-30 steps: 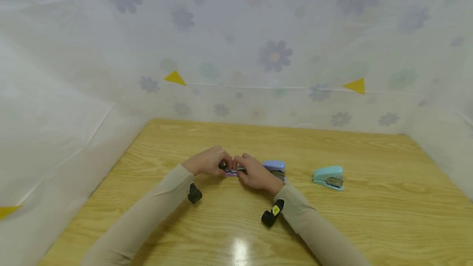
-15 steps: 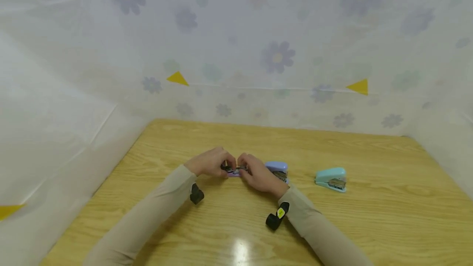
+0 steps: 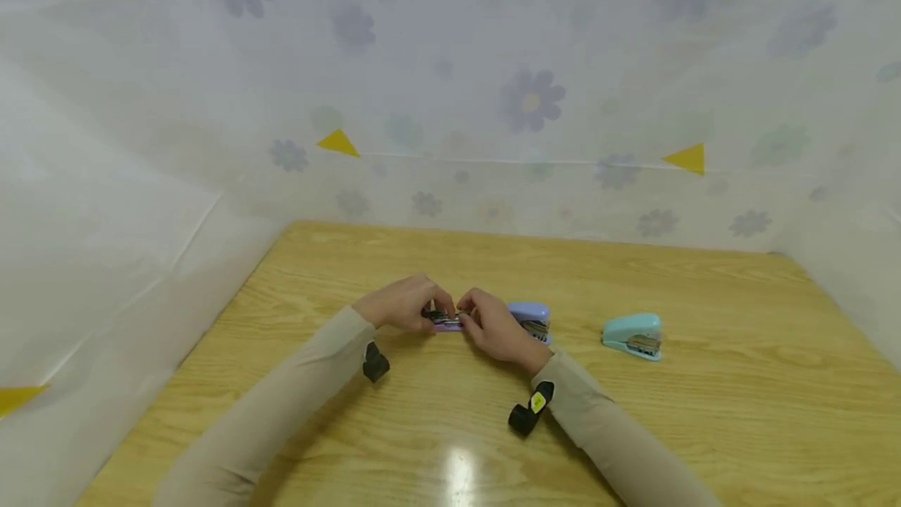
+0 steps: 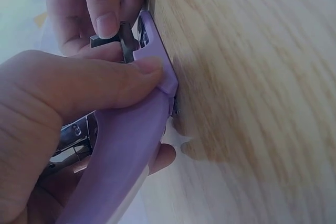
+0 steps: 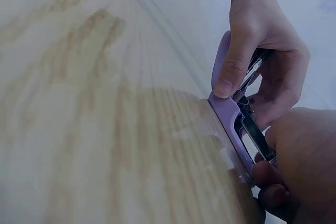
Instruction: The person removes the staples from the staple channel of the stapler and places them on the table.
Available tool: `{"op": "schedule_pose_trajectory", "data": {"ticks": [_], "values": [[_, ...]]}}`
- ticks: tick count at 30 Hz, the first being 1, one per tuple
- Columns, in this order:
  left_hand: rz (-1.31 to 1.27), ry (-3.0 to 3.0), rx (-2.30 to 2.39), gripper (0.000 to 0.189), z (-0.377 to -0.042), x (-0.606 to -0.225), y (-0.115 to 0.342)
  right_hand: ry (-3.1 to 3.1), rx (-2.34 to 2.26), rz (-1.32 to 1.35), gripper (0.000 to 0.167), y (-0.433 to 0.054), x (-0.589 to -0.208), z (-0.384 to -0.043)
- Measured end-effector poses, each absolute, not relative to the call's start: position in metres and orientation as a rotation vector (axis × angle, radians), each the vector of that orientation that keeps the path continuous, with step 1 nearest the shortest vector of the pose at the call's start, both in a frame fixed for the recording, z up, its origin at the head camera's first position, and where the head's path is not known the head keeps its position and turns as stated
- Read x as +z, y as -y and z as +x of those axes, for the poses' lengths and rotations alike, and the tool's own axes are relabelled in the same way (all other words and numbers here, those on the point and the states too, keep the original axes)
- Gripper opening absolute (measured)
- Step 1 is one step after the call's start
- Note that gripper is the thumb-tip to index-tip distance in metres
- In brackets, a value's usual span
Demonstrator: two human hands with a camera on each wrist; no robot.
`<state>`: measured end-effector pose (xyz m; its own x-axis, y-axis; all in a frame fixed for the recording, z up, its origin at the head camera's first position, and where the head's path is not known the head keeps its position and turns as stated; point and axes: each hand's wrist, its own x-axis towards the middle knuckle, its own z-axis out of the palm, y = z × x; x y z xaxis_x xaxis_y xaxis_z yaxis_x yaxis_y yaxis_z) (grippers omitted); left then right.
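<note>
A purple stapler (image 4: 131, 140) lies opened up close over the wooden table, between the two hands. My left hand (image 3: 406, 305) grips its hinge end, thumb pressed on the purple side and fingers round behind. Inside the opened body, a metal staple channel (image 5: 254, 132) shows in the right wrist view. My right hand (image 3: 498, 329) pinches the dark metal end of that channel between thumb and fingers, as the left wrist view shows (image 4: 126, 43). The fingers of both hands hide part of the stapler in the head view.
Just right of my right hand stands a blue-violet stapler (image 3: 531, 318), partly covered by that hand. A mint-green stapler (image 3: 633, 335) stands farther right on the wooden table (image 3: 450, 405). Pale flowered sheeting (image 3: 436, 100) walls in the back and sides.
The right hand has drawn slightly to the right, so a small gap shows between the two hands' fingertips. Both hands still hold the purple stapler; the head view has shifted a little.
</note>
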<state>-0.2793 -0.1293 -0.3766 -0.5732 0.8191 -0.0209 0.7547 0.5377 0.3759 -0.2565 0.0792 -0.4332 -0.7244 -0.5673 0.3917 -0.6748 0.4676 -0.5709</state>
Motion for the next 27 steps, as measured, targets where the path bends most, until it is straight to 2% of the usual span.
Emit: {"op": "schedule_pose_trajectory", "data": {"ticks": [13, 20, 27], "values": [[1.289, -2.557, 0.443, 0.034, -0.276, -0.372, 0.131, 2.448, 1.186, 0.997, 0.012, -0.072, -0.435, -0.247], [1.301, -2.605, 0.365, 0.032, -0.275, -0.367, 0.128, 2.390, 1.156, 1.077, 0.010, -0.075, -0.435, -0.239], [1.245, -2.584, 0.381, 0.035, -0.278, -0.369, 0.125, 2.628, 1.055, 1.267, 0.006, -0.080, -0.436, -0.225]]}}
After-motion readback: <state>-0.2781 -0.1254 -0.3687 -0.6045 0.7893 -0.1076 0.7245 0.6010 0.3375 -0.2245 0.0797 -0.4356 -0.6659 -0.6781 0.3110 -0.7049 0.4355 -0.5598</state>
